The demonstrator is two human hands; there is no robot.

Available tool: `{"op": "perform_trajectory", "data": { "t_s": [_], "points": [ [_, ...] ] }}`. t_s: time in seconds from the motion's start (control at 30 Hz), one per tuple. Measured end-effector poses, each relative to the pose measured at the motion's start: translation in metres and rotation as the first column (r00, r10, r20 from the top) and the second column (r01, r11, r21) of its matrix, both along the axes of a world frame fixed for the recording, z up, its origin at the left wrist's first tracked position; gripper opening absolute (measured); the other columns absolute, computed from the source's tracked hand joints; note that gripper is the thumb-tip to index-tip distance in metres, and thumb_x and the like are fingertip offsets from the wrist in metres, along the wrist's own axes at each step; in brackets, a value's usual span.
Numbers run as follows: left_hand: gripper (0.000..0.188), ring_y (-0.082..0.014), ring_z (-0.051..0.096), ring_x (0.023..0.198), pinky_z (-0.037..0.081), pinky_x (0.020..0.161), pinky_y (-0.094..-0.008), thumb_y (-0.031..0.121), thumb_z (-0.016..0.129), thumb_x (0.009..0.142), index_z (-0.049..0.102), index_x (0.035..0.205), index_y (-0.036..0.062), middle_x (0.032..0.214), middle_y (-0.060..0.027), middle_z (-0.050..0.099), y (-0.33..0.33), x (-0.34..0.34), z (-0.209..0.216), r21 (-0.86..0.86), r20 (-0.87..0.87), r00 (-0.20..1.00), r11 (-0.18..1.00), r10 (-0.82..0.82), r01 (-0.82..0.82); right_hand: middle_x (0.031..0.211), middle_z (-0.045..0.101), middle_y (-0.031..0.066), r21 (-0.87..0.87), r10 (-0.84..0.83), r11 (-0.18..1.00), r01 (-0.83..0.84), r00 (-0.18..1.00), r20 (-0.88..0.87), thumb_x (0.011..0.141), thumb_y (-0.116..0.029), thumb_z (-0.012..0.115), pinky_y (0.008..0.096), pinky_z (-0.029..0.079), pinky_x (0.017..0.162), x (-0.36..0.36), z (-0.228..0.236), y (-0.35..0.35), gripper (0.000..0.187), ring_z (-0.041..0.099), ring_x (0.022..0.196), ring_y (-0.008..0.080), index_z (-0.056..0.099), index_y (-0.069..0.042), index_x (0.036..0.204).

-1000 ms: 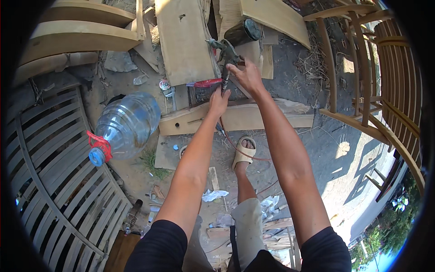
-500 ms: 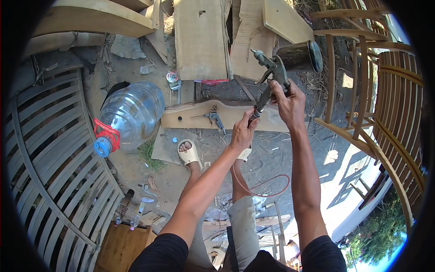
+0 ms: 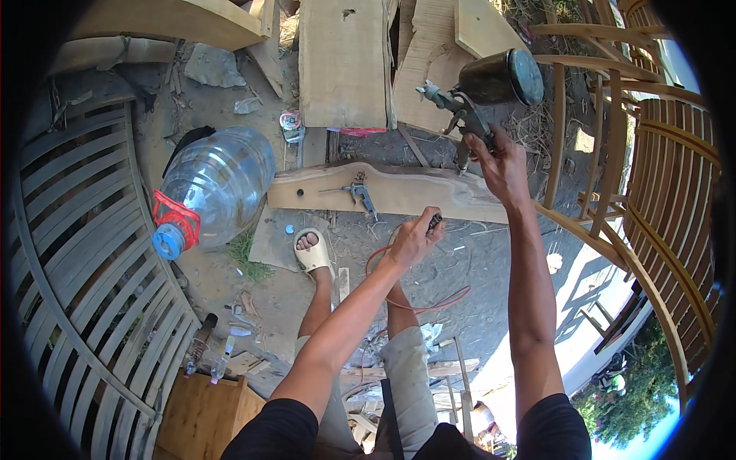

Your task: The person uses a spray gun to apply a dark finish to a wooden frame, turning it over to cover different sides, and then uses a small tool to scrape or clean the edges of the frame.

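In my right hand, closed round its handle, is a spray gun with a dark cup on its upper right and a pale nozzle pointing left. My left hand grips a dark hose coupling below it, apart from the gun. From the left hand a thin red air hose loops over the ground by my feet. Beyond that hand, a small air blow gun lies on a wooden plank, with a round black piece near it.
A large clear plastic bottle with red handle and blue cap lies at left, beside a slatted wooden panel. Boards lie at the far side. Wooden chair frames stand at right. A wooden box sits near left.
The coupling has come off the spray gun's handle. My left hand has moved down with it, while my right hand has shifted slightly right with the gun.
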State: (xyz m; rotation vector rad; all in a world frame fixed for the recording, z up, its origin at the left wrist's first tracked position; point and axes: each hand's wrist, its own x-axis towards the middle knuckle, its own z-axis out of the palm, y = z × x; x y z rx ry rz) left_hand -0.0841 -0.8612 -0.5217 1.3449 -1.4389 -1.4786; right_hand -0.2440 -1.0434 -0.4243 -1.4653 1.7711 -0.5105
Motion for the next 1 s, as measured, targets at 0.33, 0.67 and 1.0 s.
{"op": "perform_trajectory", "data": {
  "t_s": [0.33, 0.67, 1.0],
  "points": [
    [0.039, -0.0420, 0.072, 0.081, 0.055, 0.068, -0.0468, 0.034, 0.068, 0.099, 0.059, 0.115, 0.0000, 0.086, -0.0236, 0.071, 0.082, 0.055, 0.065, 0.238, 0.147, 0.989, 0.971, -0.015, -0.020, 0.087, 0.070, 0.0251, 0.129, 0.312, 0.948, -0.291, 0.931, -0.190, 0.092, -0.032, 0.071, 0.0509, 0.050, 0.076, 0.016, -0.104, -0.076, 0.031, 0.068, 0.089, 0.0464, 0.070, -0.003, 0.104],
    [0.034, -0.0338, 0.071, 0.074, 0.053, 0.066, -0.0414, 0.032, 0.066, 0.102, 0.060, 0.118, 0.0029, 0.086, -0.0173, 0.069, 0.122, 0.094, 0.114, 0.481, 0.169, 0.985, 0.874, -0.022, -0.063, 0.100, 0.073, 0.0251, 0.252, 0.334, 0.933, -0.255, 0.875, -0.350, 0.089, -0.050, 0.071, 0.0509, 0.053, 0.085, 0.009, -0.113, -0.092, 0.049, 0.069, 0.099, 0.0444, 0.071, -0.004, 0.106],
    [0.032, -0.0258, 0.071, 0.074, 0.053, 0.066, -0.0372, 0.029, 0.062, 0.104, 0.058, 0.127, 0.0078, 0.086, -0.0171, 0.069, 0.131, 0.126, 0.137, 0.605, 0.120, 0.993, 0.794, -0.010, -0.065, 0.101, 0.070, 0.0225, 0.195, 0.174, 0.970, -0.144, 0.974, -0.147, 0.088, -0.030, 0.078, 0.0493, 0.056, 0.078, 0.121, -0.180, 0.124, 0.037, 0.071, 0.090, 0.0410, 0.060, 0.000, 0.103]
  ]
}}
